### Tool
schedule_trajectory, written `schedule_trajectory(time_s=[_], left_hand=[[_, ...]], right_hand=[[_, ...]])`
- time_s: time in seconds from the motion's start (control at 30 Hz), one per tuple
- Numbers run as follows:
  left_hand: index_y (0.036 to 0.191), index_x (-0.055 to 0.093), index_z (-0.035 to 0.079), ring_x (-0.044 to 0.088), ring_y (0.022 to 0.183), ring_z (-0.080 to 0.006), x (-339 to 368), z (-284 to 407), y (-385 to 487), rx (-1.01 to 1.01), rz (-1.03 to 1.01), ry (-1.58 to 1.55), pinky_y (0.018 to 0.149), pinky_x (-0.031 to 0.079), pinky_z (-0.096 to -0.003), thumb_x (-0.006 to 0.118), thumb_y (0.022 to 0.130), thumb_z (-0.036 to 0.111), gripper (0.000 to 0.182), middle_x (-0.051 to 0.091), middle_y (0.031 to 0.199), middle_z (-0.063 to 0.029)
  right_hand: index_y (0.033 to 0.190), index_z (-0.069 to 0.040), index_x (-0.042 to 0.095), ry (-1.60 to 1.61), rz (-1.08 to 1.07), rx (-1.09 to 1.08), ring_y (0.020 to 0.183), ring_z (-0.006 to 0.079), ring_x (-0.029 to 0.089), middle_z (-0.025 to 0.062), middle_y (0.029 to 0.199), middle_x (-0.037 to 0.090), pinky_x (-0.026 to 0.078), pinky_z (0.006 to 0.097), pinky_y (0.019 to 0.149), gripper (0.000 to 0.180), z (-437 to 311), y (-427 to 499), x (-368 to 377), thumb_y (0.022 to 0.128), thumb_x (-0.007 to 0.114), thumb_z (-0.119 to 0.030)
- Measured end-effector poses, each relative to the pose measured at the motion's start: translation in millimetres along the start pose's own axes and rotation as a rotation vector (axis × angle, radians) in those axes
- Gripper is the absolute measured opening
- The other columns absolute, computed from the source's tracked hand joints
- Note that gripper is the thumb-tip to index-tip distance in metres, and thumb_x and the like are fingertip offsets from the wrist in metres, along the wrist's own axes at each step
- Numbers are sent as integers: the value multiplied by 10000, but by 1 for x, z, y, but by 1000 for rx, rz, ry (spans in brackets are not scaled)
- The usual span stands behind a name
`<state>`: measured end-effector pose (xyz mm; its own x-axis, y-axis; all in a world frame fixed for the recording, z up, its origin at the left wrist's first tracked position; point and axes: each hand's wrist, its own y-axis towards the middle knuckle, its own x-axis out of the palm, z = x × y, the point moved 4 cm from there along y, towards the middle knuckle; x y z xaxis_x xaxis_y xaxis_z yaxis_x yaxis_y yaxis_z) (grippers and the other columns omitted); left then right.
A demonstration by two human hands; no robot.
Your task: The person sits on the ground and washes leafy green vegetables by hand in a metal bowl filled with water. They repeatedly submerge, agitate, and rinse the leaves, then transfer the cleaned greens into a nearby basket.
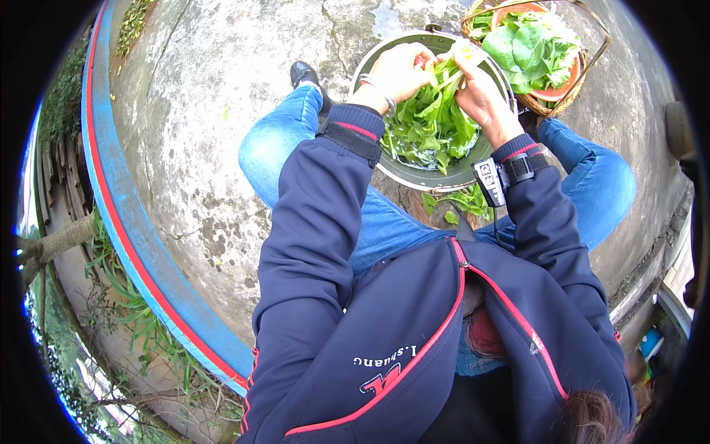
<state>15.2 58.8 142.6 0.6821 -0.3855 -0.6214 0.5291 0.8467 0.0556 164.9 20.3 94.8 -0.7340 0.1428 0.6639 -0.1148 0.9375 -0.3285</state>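
Note:
A bunch of leafy greens [438, 111] is held over a round metal pot [407, 176] with water in it. My left hand [402, 69], with a silver bracelet at the wrist, has its fingers closed on the stems at the upper left of the bunch. At the right, my right hand [480, 91] grips the pale stem ends, its thumb and fingers around them. The leaves hang down into the pot, some in the water. How deep the water is cannot be told.
Right of the pot stands a wicker basket [577, 91] with an orange plastic colander [574, 72] and more leafy greens [527, 50]. Loose leaves [468, 201] lie on the concrete just below the pot. A blue and red raised edge [138, 222] curves along the left.

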Motion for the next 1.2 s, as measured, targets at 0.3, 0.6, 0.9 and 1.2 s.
schedule_trajectory(time_s=[0.3,0.6,0.9,1.2], left_hand=[[816,669,102,640,726,-193,-27,-32,-2,-171,257,8,700,508,-294,632,744,154,97,660,768,-65],[976,677,87,645,735,-179,-24,-37,-2,-197,101,-7,709,509,-280,651,708,123,272,672,784,-77],[1245,528,30,542,565,-66,-5,-52,2,-301,-106,-173,543,456,-214,682,767,158,518,562,682,13],[940,685,126,648,767,-209,-27,-2,5,19,292,54,712,509,-311,606,825,210,163,664,822,-88]], right_hand=[[1098,-53,432,91,168,-100,1022,260,547,188,1189,544,407,412,969,261,-25,4,-66,937,514,-241],[1075,-70,456,113,304,-202,1007,250,566,101,1020,569,437,410,918,180,-35,-4,-85,951,486,-197],[1002,-42,502,51,265,-133,1020,275,573,116,1004,580,441,407,911,230,-14,-6,-58,933,524,-260],[1163,-41,576,-1119,103,-392,1019,174,545,90,1028,647,392,302,921,510,-47,-12,7,924,454,-475]])
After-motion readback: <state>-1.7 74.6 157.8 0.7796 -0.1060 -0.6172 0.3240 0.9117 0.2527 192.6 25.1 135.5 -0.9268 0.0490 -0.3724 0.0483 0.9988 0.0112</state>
